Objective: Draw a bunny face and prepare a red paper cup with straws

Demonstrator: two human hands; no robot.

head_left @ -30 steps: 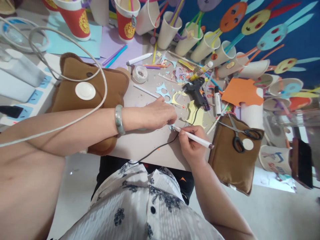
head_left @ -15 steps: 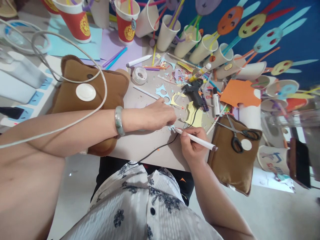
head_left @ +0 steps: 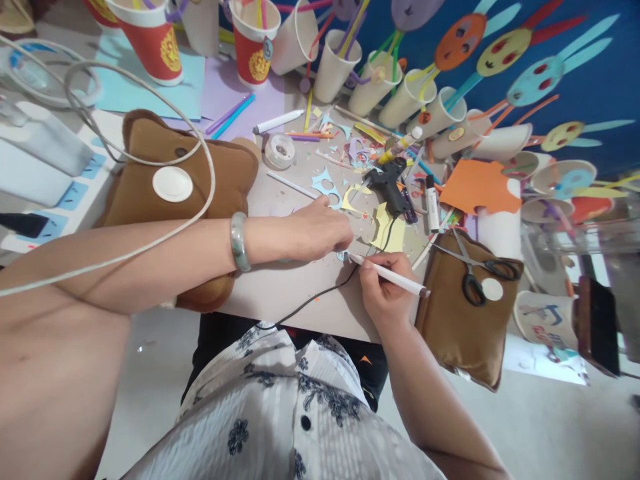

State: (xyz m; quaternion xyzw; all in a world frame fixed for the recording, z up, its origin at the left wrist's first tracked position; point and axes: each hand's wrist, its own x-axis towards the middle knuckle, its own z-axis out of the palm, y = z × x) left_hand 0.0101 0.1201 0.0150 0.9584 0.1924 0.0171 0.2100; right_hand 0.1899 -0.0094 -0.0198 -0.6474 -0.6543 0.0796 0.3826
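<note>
My right hand (head_left: 389, 290) is closed round a white marker pen (head_left: 395, 276), its tip pointing left at a small light-blue paper piece (head_left: 341, 255) on the table. Over that piece lies my left hand (head_left: 320, 230), its fingers bent and pressed down at the paper's upper edge. The fingertips hide part of the paper. Above the hands are a light-blue paper offcut (head_left: 325, 185) with a round hole and a yellow paper offcut (head_left: 390, 230). A black glue gun (head_left: 389, 187) lies beyond them, its cord running down between my hands.
Brown cushions flank the work, one (head_left: 185, 160) under my left forearm, another (head_left: 470, 327) bearing scissors (head_left: 473, 267). Paper cups (head_left: 337, 63) with paper rabbit figures line the back. A white cable (head_left: 213, 167) loops over my left arm. A tape roll (head_left: 280, 151) and paper scraps lie centrally.
The marker has tilted and shifted very slightly left in my right hand, its tip still beside the blue paper. My left hand stays in place.
</note>
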